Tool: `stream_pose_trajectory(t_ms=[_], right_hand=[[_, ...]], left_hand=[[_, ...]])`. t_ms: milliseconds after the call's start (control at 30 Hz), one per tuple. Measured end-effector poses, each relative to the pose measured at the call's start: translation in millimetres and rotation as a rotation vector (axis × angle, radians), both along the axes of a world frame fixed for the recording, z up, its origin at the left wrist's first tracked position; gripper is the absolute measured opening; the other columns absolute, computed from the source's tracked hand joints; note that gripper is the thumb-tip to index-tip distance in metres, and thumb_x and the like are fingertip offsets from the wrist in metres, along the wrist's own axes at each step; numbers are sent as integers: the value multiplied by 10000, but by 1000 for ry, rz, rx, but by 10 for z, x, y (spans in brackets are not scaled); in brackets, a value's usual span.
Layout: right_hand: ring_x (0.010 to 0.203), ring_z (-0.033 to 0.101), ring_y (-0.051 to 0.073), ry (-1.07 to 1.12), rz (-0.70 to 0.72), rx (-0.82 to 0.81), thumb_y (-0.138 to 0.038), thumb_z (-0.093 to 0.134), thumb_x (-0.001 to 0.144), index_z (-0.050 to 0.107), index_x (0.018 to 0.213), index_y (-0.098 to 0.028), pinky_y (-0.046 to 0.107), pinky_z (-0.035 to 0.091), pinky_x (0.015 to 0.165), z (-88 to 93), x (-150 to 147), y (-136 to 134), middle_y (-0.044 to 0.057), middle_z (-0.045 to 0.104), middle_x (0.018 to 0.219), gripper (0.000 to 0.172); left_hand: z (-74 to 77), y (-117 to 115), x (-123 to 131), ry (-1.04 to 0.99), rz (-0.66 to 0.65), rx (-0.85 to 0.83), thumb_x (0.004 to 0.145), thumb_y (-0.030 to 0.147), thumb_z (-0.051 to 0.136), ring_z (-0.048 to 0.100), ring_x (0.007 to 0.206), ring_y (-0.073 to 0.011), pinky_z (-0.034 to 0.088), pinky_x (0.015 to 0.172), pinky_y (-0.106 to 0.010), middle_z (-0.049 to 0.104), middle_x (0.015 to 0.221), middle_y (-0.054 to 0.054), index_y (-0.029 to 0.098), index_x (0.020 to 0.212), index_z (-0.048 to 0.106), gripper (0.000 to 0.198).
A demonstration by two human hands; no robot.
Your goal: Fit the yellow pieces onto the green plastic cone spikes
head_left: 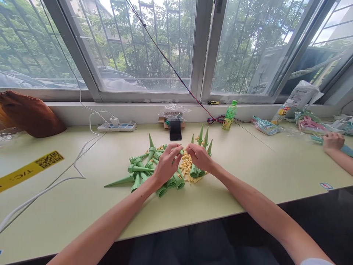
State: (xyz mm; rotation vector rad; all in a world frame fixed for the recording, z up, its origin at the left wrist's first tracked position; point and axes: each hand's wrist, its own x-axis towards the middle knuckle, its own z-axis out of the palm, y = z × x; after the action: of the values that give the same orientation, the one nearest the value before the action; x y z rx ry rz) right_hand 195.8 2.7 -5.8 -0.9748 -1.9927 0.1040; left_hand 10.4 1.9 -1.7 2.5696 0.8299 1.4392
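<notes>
My left hand [166,163] and my right hand [199,156] meet over a heap of green plastic cone spikes [143,171] on the pale table [82,206]. The left hand's fingers are closed round one green spike [179,151]. The right hand pinches at the tip end of the same spike, where something small and yellow shows. Small yellow pieces [186,165] lie scattered under and between the hands. A few green spikes stand upright [203,137] just behind the right hand.
A dark phone [175,129] leans upright behind the heap. A white power strip [117,127] and cables lie at the left, a green bottle [230,115] at the right. Another person's hand [333,141] rests at the far right near packets. A brown bag [30,114] sits far left.
</notes>
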Motion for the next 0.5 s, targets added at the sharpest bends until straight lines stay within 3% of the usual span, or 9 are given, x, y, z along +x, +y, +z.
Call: stream_pose_trajectory(t_ms=[167,333,500], right_hand=[[574,411,129,27,-9,22,-348,306,1007,448,735,-205,253,351,589,42,38,-28,-6,468,650,338],[646,478,138,-2,15,61,-311,316,1008,484,805,-196,254,381,629,49,37,-60,30,546,743,287],[606,442,129,-85,21,141,-275,330,1006,482,829,-196,242,348,580,72,14,-132,26,525,739,246]], left_hand=[[56,-32,12,-3,-48,-23,928,175,454,588,1010,-175,545,739,-262,530,1217,-100,255,1266,511,352],[63,-34,-32,-21,11,-108,970,208,363,576,761,-132,514,697,-285,572,1073,-90,190,1201,511,275],[74,-55,-94,12,81,-161,987,263,348,595,892,-174,469,808,-305,627,996,-79,157,1219,521,308]])
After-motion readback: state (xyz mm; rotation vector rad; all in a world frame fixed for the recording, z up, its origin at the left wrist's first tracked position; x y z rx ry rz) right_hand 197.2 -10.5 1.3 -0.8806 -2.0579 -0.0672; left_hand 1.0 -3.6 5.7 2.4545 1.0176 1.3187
